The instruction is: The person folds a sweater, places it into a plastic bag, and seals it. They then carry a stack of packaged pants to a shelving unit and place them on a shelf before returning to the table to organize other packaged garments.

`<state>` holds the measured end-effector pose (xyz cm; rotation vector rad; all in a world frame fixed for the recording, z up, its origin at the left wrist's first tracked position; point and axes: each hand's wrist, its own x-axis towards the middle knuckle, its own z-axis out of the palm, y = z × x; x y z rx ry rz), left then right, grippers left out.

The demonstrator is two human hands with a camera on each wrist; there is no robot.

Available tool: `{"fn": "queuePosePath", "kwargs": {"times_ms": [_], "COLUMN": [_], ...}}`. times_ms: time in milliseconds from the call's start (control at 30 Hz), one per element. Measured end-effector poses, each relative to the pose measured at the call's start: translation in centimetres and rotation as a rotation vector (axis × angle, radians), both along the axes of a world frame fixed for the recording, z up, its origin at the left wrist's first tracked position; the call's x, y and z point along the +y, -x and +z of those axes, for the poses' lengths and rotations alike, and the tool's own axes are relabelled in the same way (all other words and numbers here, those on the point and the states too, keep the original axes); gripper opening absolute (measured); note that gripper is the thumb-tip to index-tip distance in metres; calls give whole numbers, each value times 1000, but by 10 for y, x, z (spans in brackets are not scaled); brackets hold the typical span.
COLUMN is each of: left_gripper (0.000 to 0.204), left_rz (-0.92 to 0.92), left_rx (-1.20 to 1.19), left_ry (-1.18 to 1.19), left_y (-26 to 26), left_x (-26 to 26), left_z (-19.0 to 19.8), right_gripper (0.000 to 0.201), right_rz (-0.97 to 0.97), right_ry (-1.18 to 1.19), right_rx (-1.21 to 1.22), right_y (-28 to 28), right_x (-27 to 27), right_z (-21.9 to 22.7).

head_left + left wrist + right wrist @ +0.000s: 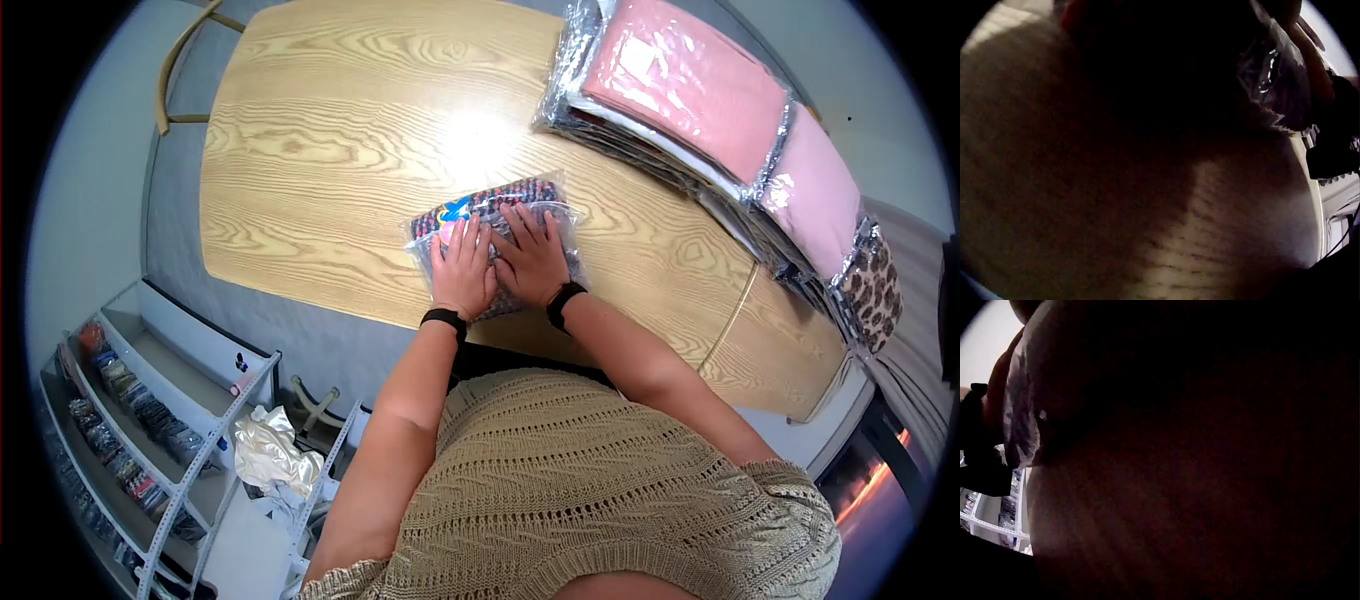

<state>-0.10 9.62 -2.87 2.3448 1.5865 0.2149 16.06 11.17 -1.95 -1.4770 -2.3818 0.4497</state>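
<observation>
A clear plastic bag point(520, 200) with dark patterned fabric and a blue and yellow label lies flat on the wooden table point(330, 130), near its front edge. Both hands lie side by side on top of it with straight fingers pressing down: my left hand point(462, 268) on the bag's left half, my right hand point(532, 256) on its right half. Each wrist wears a black band. In the left wrist view a crinkled piece of the bag point(1272, 75) shows at the upper right; the rest is dark. The right wrist view shows only a pale strip of the bag point(1022, 419).
A stack of bagged fabrics point(700, 90), pink ones on top and a leopard print one point(872, 290) at the end, runs along the table's far right. A metal shelf rack point(150, 440) with small packets stands at the lower left. A chair back point(180, 60) sits beyond the table.
</observation>
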Motion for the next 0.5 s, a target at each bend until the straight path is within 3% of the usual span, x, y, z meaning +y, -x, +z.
{"fn": "queuePosePath", "kwargs": {"times_ms": [200,267,500], "left_gripper": [57,57,57], "left_rz": [19,-27,72], "left_rx": [18,176,61], "left_ry": [-51,-116,-28], "left_y": [0,0,-5], "left_x": [-3,-6,-4], "left_z": [18,23,13], "right_gripper": [52,53,56], "right_rz": [-67,-44,-13], "right_ry": [12,-6,65], "right_rx": [14,-13,-22], "right_y": [-3,-5,-8], "right_x": [-7,-19,-13], "right_z": [36,30,9]}}
